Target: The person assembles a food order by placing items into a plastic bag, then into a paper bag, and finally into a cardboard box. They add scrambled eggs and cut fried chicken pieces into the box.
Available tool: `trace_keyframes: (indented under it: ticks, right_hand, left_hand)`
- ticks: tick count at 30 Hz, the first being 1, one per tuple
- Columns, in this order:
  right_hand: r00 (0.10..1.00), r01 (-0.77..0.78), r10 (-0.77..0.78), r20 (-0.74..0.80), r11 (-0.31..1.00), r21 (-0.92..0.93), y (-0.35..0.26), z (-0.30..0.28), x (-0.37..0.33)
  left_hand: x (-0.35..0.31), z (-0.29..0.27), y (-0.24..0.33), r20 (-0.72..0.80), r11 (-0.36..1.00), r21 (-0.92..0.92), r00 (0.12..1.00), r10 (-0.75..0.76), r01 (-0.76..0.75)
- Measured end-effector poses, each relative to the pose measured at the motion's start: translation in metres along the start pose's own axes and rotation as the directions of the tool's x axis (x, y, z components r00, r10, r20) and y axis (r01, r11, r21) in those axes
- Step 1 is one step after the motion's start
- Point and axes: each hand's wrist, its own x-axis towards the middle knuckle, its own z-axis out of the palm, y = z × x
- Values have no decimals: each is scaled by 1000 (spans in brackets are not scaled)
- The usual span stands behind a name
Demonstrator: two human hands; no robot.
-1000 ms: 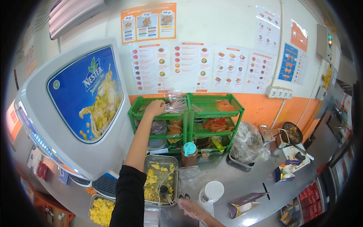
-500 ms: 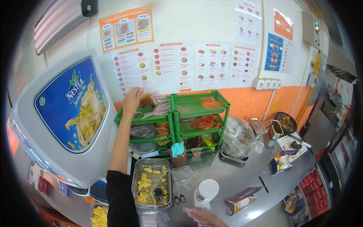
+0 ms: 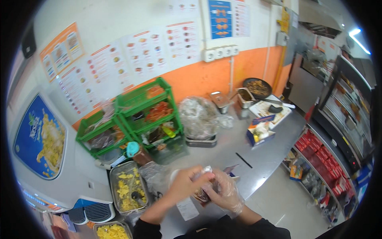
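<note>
Both my hands meet over the steel counter around a small clear plastic bag of dark reddish-brown sauce (image 3: 202,196). My bare left hand (image 3: 186,184) pinches the bag's gathered top. My right hand (image 3: 227,192), in a clear plastic glove, has its fingers closed on the same bag just below. Behind the left hand a round white scale (image 3: 173,176) shows only in part. A printed paper slip (image 3: 187,209) lies under the hands. An open carton is mostly hidden behind the right hand. To the left stands a steel tray (image 3: 112,180) of yellow scrambled egg with a black scoop.
Green tiered baskets (image 3: 126,104) with bagged ingredients stand against the wall, beside a drink dispenser (image 3: 67,167). A squeeze bottle with a turquoise cap (image 3: 133,149) is near the egg tray. Further right are a large plastic bag (image 3: 197,119), a filled carton (image 3: 260,135) and a frying pan (image 3: 258,87).
My left hand has come down from the upper left green basket to join the right hand at the front. A sauce bag is now between them. The view has swung right.
</note>
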Motion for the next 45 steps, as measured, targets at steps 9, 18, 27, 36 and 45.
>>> trace_keyframes:
  ticks: [9,18,27,36,45]
  right_hand:
    - [812,-577,583,-17,798,-174,101,-154,-70]
    - [862,-507,434,263,763,401,259,-242,-18]
    - [988,115,-145,-48,914,-389,414,-273,105]
    - [991,-83,30,-128,899,-431,385,-329,-4]
    - [832,-515,247,-496,676,-527,373,-547,-26]
  left_hand:
    - [37,248,-60,-33,838,-456,935,-353,300]
    - [72,279,-70,-88,920,44,918,-386,391]
    - [45,202,-89,-198,610,767,978,-68,198]
    - [21,222,-187,-274,465,818,941,-200,338]
    - [11,271,-42,109,718,595,849,-517,361]
